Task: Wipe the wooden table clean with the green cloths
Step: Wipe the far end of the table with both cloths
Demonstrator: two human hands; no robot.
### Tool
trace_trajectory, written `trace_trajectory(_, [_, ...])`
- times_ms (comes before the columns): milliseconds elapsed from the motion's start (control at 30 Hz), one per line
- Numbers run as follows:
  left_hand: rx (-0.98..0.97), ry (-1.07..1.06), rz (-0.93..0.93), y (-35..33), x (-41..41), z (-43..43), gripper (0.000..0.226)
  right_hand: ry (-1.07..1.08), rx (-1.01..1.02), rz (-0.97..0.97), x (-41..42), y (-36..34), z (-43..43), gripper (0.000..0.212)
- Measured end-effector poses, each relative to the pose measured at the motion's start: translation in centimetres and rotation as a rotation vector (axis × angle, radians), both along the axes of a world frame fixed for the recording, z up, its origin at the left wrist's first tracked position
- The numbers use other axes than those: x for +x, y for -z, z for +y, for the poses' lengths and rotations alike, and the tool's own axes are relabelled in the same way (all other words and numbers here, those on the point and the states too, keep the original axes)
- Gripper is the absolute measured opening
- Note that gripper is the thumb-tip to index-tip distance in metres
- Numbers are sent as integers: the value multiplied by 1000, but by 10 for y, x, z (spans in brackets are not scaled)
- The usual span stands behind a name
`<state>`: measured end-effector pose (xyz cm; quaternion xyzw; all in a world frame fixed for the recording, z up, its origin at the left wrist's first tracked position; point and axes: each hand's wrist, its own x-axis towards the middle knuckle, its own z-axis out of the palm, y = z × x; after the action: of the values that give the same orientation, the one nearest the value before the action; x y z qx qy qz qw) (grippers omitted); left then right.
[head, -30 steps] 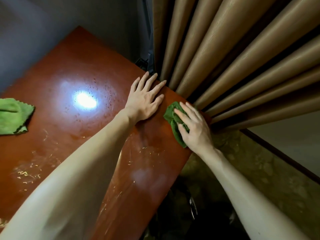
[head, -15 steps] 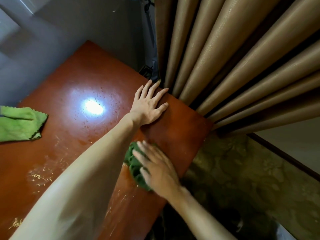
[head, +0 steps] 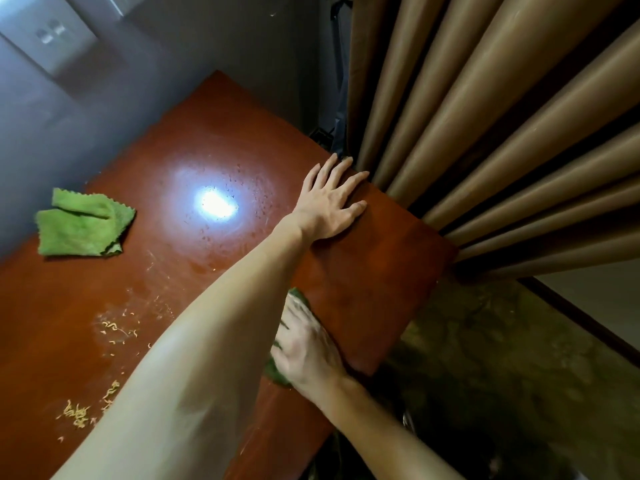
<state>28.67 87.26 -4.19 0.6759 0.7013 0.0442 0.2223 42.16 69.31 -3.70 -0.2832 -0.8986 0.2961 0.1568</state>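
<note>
1. A second ago the right hand (head: pixel 308 351) pressed the dark green cloth (head: pixel 276 373) against the curtain-side edge of the wooden table (head: pixel 363 299), just beside the left hand (head: pixel 327 206). Now hand and cloth are well down-right of the bright glare (head: pixel 216 204), close to the person, partly hidden behind the left forearm. This is slightly nearer than half a second ago.
2. The left hand has not shifted. It lies flat on the table, right of the glare, with its fingers straight and slightly spread.
3. The right hand's fingers are blurred. They seem to lie flat and extended over the cloth, pressing it down rather than pinching it.
4. The dark cloth is bunched. Its long axis runs from a tip beyond the fingertips back to a fold under the wrist, roughly along the table's right edge.
5. The light green cloth (head: pixel 81 225) lies crumpled left of the glare, now fully in view. Its long axis runs left to right, and a zigzag-cut corner points toward the glare.
6. Pale crumbs (head: pixel 114 329) are scattered down-left of the glare.
7. The curtain (head: pixel 485 133) hangs up-right of the glare, its folds touching the table's far corner.
</note>
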Motion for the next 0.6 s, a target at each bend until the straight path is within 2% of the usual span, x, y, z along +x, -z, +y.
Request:
trace_trajectory(67, [75, 5, -20, -3, -10, -5, 63, -92, 83, -40, 9, 1, 15, 65])
trace_trajectory(100, [140, -32, 8, -5, -19, -10, 63, -86, 122, -79, 16, 3, 33, 64])
trace_trajectory(167, [216, -201, 113, -8, -45, -23, 62, 77, 124, -95, 30, 6, 80, 58])
trace_trajectory(233, [166, -348, 247, -10, -85, -44, 64, 259, 132, -125, 33, 4, 128, 56])
trace_trajectory(300, [43, -421, 387, -10, -131, -71, 71, 348, 148, -179, 21, 2, 155, 54])
trace_trajectory(333, [-14, -457, 412, -10, -148, -83, 76, 392, 161, -201, 11, 1, 160, 54])
trace_trajectory(400, [-99, -549, 321, -7, -169, -105, 87, 464, 175, -223, -14, 1, 149, 53])
trace_trajectory(467, [-156, -599, 198, 0, -175, -115, 92, 398, 172, -195, -42, 1, 116, 53])
trace_trajectory(600, [-165, -615, 147, 4, -175, -113, 91, -56, 155, -181, -69, 1, 40, 58])
